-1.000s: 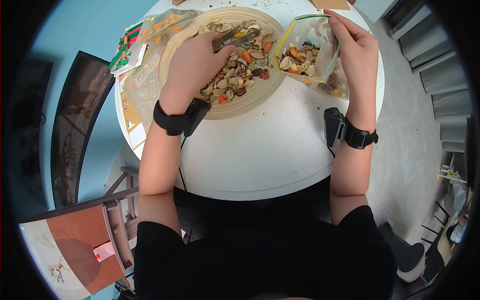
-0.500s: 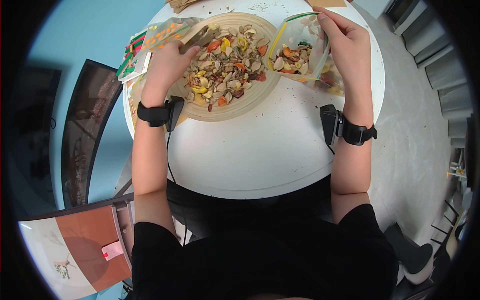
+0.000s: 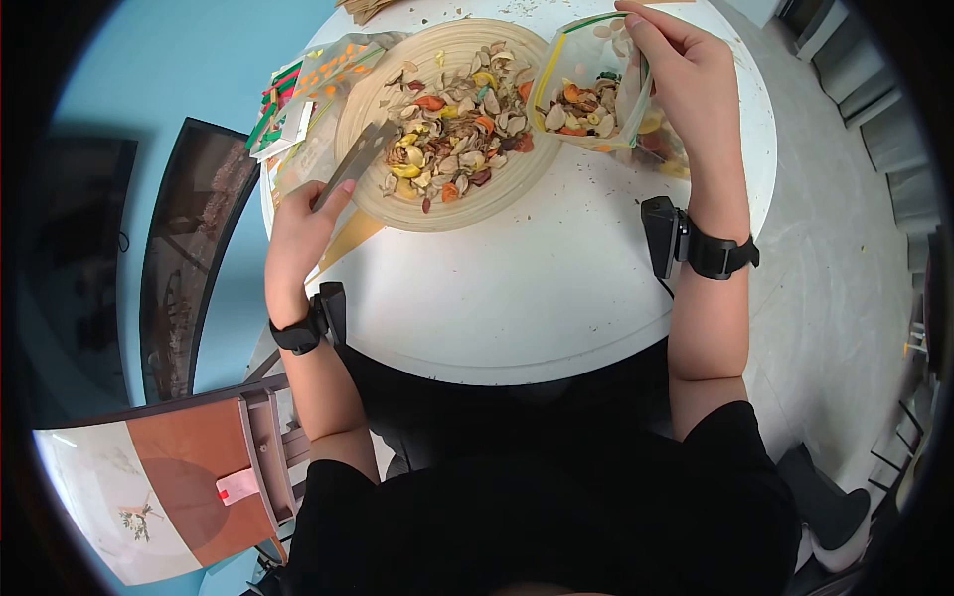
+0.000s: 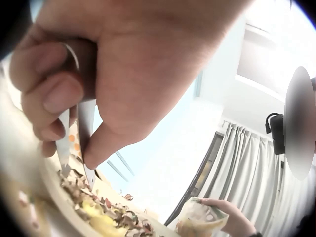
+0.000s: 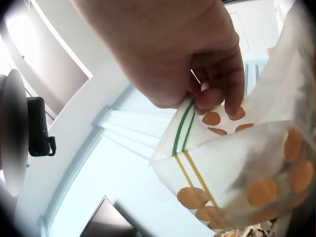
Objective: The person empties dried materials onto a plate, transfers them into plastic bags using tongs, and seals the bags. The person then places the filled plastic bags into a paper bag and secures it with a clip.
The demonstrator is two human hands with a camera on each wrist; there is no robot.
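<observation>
"So, where are your hands?"

"Well apart. My left hand (image 3: 303, 233) is low at the left of the plate (image 3: 397, 218), fingers and thumb wrapped round metal tongs (image 3: 358, 159). My right hand (image 3: 693, 84) is up at the far right, pinching the top edge of a clear plastic bag (image 3: 592, 55)."

"And the tongs?"

"They slant over the plate's left side, their two tips apart, close to a loose heap of dried petals (image 3: 462, 139) in cream, yellow and orange. I can't tell whether the tips touch it."

"What about the bag?"

"Its mouth is held open, lined with green and yellow strips, and more petals lie in the bottom. It's at the plate's right edge, on a white table (image 3: 497, 298)."

"Anything further left?"

"A bag with orange spots (image 3: 343, 64), just beyond the plate's rim, and next to it a white box (image 3: 288, 136) with red and green pieces."
</observation>
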